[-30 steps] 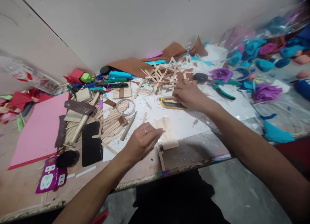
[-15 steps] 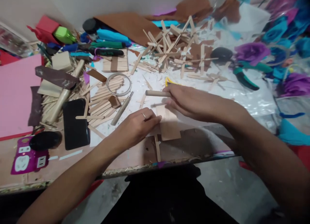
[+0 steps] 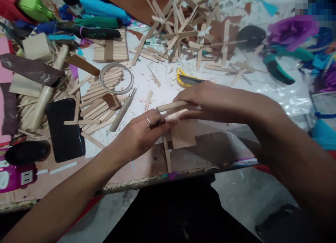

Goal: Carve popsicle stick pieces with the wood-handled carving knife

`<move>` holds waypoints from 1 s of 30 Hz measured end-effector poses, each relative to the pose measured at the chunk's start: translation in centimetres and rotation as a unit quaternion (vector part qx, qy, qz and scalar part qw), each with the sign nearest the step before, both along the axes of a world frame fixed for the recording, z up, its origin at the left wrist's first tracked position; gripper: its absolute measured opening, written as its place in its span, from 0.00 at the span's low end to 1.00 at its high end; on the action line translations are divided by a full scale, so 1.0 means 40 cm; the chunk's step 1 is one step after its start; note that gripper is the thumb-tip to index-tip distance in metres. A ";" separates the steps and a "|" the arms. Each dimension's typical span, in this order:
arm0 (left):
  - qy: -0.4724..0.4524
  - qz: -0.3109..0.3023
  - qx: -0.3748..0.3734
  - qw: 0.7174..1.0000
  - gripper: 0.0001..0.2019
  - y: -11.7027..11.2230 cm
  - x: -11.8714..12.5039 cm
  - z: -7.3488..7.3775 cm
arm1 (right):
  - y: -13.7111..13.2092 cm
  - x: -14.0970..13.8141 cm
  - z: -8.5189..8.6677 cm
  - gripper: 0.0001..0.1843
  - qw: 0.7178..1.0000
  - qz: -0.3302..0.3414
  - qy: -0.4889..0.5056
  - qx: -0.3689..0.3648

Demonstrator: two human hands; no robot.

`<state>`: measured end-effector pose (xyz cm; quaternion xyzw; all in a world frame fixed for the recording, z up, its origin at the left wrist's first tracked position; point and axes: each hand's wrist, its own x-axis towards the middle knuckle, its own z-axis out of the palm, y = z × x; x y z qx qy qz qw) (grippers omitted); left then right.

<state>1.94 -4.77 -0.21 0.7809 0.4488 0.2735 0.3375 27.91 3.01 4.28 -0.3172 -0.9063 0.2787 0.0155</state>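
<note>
My right hand (image 3: 210, 101) is closed around a round wooden dowel (image 3: 172, 106) whose end points left, over a small panel of glued craft sticks (image 3: 183, 132) near the table's front edge. My left hand (image 3: 140, 134), with a ring on one finger, pinches the left edge of that panel, fingertips touching it just under the dowel. A loose craft stick (image 3: 167, 159) lies below the panel.
A yellow utility knife (image 3: 186, 79) lies behind my right hand. Piles of craft sticks (image 3: 181, 29), a metal ring (image 3: 117, 78), a metal-tipped tool (image 3: 123, 110), a black phone (image 3: 64, 129), green pliers (image 3: 278, 69) and paper flowers (image 3: 291, 31) crowd the table. The table edge (image 3: 147, 180) runs along the front.
My right hand picked up the dowel near the knife and brought it down over the stick panel. My left hand stayed on the panel. The view moved closer and lower.
</note>
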 end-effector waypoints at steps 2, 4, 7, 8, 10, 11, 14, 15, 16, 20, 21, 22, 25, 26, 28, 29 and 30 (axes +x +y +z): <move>0.005 0.017 -0.008 1.000 0.10 -0.004 0.000 -0.001 | 0.001 0.001 -0.002 0.12 1.000 0.000 0.003 -0.006; 0.008 0.009 0.010 1.000 0.09 -0.004 -0.005 -0.005 | 0.000 0.000 -0.003 0.12 1.000 -0.006 0.008 -0.011; 0.005 -0.030 0.052 0.998 0.06 -0.001 -0.011 -0.011 | -0.001 -0.002 -0.003 0.14 1.000 -0.015 0.016 -0.020; 0.001 -0.036 0.057 0.998 0.06 0.000 -0.011 -0.012 | -0.002 -0.003 -0.004 0.15 0.999 -0.016 0.018 -0.026; -0.015 -0.026 0.055 0.998 0.04 0.002 -0.006 -0.013 | -0.002 -0.004 -0.004 0.17 0.999 -0.015 0.023 -0.035; -0.022 -0.017 0.049 0.998 0.03 0.002 -0.002 -0.013 | -0.002 -0.004 -0.004 0.18 0.999 -0.014 0.026 -0.036; -0.025 -0.013 0.029 0.999 0.04 0.001 0.008 -0.009 | 0.000 -0.004 -0.003 0.16 0.999 -0.012 0.019 -0.032; -0.020 -0.015 0.022 0.999 0.04 0.002 0.010 -0.006 | 0.000 -0.004 -0.001 0.15 0.999 -0.010 0.016 -0.031; -0.015 -0.014 0.018 1.000 0.05 0.002 0.011 -0.004 | 0.000 -0.004 0.001 0.15 0.999 -0.006 0.016 -0.030; 0.008 -0.003 -0.001 1.000 0.07 0.005 0.011 0.010 | -0.005 -0.002 0.015 0.17 0.998 -0.028 0.062 -0.007; 0.013 0.000 -0.007 1.000 0.08 0.006 0.012 0.014 | -0.008 -0.002 0.017 0.17 0.994 -0.054 0.094 0.007; 0.017 0.002 -0.011 1.000 0.09 0.007 0.013 0.017 | -0.011 -0.004 0.019 0.17 0.986 -0.089 0.136 0.021; 0.027 0.004 -0.022 0.999 0.13 0.009 0.019 0.027 | -0.025 -0.021 0.016 0.14 0.931 -0.185 0.315 0.027; 0.031 0.005 -0.026 0.999 0.14 0.008 0.021 0.030 | -0.030 -0.031 0.014 0.11 0.902 -0.209 0.377 0.007; 0.035 0.006 -0.033 0.999 0.15 0.006 0.024 0.037 | -0.038 -0.057 0.011 0.07 0.834 -0.236 0.495 -0.059; 0.033 0.006 -0.035 0.999 0.14 0.004 0.025 0.040 | -0.042 -0.070 0.010 0.07 0.796 -0.238 0.546 -0.106; 0.027 0.006 -0.035 0.999 0.14 0.001 0.026 0.044 | -0.044 -0.082 0.009 0.07 0.762 -0.231 0.585 -0.157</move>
